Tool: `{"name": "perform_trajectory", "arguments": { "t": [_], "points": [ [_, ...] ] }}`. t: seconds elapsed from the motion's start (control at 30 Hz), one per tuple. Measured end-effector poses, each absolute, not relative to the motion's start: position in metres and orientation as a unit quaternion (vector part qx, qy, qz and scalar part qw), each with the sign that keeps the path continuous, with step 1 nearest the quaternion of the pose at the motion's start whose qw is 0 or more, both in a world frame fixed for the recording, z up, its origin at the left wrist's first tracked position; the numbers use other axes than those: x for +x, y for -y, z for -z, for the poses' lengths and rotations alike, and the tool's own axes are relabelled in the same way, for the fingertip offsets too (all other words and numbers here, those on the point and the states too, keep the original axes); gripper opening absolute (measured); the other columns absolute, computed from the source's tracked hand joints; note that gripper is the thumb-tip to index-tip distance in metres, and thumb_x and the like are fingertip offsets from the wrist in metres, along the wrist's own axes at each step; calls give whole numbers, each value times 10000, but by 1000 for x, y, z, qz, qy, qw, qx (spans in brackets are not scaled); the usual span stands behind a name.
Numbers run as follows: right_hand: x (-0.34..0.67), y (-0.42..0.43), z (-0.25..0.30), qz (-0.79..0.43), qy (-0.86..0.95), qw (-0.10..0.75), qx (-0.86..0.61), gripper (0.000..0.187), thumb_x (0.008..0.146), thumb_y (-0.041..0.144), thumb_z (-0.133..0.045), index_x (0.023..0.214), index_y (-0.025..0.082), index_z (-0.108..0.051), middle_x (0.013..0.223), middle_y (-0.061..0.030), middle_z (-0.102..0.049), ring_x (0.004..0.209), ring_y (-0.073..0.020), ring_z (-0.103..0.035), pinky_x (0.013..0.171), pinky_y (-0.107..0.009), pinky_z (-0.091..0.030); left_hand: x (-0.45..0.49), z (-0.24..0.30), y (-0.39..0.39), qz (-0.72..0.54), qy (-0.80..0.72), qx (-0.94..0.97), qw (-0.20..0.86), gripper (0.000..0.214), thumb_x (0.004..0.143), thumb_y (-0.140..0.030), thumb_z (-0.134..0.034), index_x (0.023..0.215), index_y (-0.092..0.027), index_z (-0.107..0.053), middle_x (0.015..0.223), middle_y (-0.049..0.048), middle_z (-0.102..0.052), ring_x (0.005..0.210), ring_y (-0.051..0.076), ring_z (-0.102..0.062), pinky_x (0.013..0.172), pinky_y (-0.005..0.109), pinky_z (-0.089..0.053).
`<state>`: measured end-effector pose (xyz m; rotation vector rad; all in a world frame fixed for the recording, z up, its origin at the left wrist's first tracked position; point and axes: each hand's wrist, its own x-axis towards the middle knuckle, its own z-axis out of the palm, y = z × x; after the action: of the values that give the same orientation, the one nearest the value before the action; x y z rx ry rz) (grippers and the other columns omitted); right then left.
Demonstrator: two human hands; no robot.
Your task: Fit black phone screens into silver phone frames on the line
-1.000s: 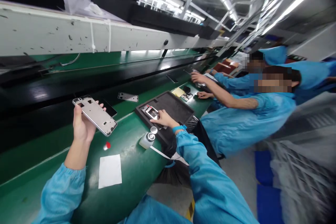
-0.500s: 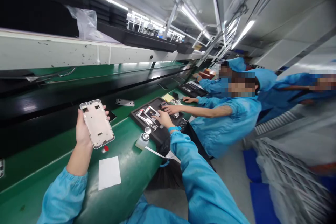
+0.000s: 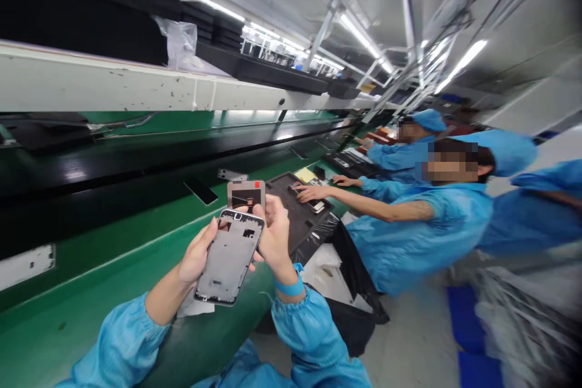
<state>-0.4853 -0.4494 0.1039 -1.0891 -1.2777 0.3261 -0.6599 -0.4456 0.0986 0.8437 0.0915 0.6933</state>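
The green bench [image 3: 113,279] is overhung by a white beam [image 3: 91,82]. Beside it a co-worker [image 3: 422,230] in blue is seen, with one hand [image 3: 313,193] laid over parts in the black tray [image 3: 297,218]. The frame [image 3: 230,260] is held tilted above the near side of the bench by the left hand [image 3: 195,254], its fingers closed about the edge. White paper [image 3: 197,308] is partly hidden by the frame. A dark screen [image 3: 201,191] is laid farther off. A shell [image 3: 240,197], marked red at one corner, is pinched by the right hand [image 3: 276,233] just behind the frame's top; whether the frame is also touched by that hand cannot be told.
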Motion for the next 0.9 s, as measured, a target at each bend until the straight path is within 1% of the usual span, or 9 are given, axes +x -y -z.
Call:
{"name": "perform_trajectory", "arguments": {
  "t": [0.07, 0.17, 0.3, 0.37, 0.47, 0.53, 0.63, 0.77, 0.9],
  "points": [
    [-504, 448, -106, -115, 542, 693, -461, 335, 1063, 531, -645, 1236, 246, -685, 1065, -58, -755, 907, -201, -733, 817, -342, -617, -668, -96, 449, -368, -82, 449, 810, 1007, 991, -769, -607, 1740, -157, -331, 1048, 185, -838, 820, 291, -820, 743, 355, -640],
    [-513, 441, -110, -152, 547, 698, -437, 366, 1061, 581, -632, 1142, 247, -756, 1183, -95, -765, 1081, -241, -749, 958, -403, -633, -684, -92, 447, -415, -122, 544, 719, 933, 1025, -759, -552, 1734, -181, -372, 1270, 217, -793, 908, 273, -809, 788, 343, -632],
    [-521, 437, -115, -270, 500, 722, -394, 442, 1014, 666, -662, 1116, 248, -765, 1220, -94, -792, 1147, -266, -763, 980, -453, -664, -699, -88, 433, -426, -131, 689, 571, 732, 1104, -650, -470, 1728, -271, -413, 1771, 203, -374, 1205, 312, -743, 1025, 442, -605],
    [-528, 438, -119, -283, 470, 745, -379, 417, 991, 628, -722, 1166, 250, -744, 1258, -89, -790, 1193, -267, -760, 1038, -478, -653, -701, -87, 425, -420, -115, 755, 491, 682, 1129, -562, -472, 1751, -306, -357, 1836, 171, -225, 1449, 378, -594, 1129, 501, -561],
    [-537, 439, -123, -268, 453, 761, -380, 355, 981, 552, -769, 1161, 253, -701, 1264, -79, -778, 1202, -256, -761, 1043, -454, -652, -700, -88, 420, -406, -97, 807, 419, 747, 1116, -492, -540, 1776, -257, -280, 1852, 181, -149, 1685, 409, -258, 1269, 554, -452],
    [-539, 439, -122, -248, 449, 763, -394, 295, 1008, 521, -743, 1118, 263, -654, 1203, -61, -766, 1151, -236, -770, 992, -423, -667, -698, -92, 423, -397, -111, 806, 425, 772, 1077, -472, -628, 1746, -193, -361, 1845, 195, -170, 1708, 405, -199, 1360, 558, -322],
    [-535, 442, -118, -224, 458, 763, -398, 227, 1061, 494, -669, 1047, 278, -600, 1113, -41, -715, 1094, -217, -765, 981, -427, -667, -694, -101, 432, -393, -136, 756, 505, 693, 1002, -413, -754, 1615, -143, -574, 1817, 192, -273, 1686, 433, -258, 1406, 556, -190],
    [-520, 450, -113, -213, 496, 726, -426, 248, 1109, 529, -546, 1056, 293, -599, 1156, -58, -671, 1120, -238, -742, 1035, -489, -638, -692, -110, 433, -380, -138, 710, 577, 621, 955, -340, -807, 1532, -160, -664, 1784, 169, -361, 1640, 457, -360, 1387, 600, -217],
    [-508, 450, -88, -204, 520, 679, -476, 309, 1108, 577, -502, 1131, 284, -597, 1349, -97, -629, 1298, -278, -665, 1088, -520, -585, -709, -112, 417, -427, -167, 672, 581, 521, 901, -302, -864, 1396, -166, -772, 1685, 166, -518, 1601, 427, -432, 1369, 536, -285]
  ]
}}
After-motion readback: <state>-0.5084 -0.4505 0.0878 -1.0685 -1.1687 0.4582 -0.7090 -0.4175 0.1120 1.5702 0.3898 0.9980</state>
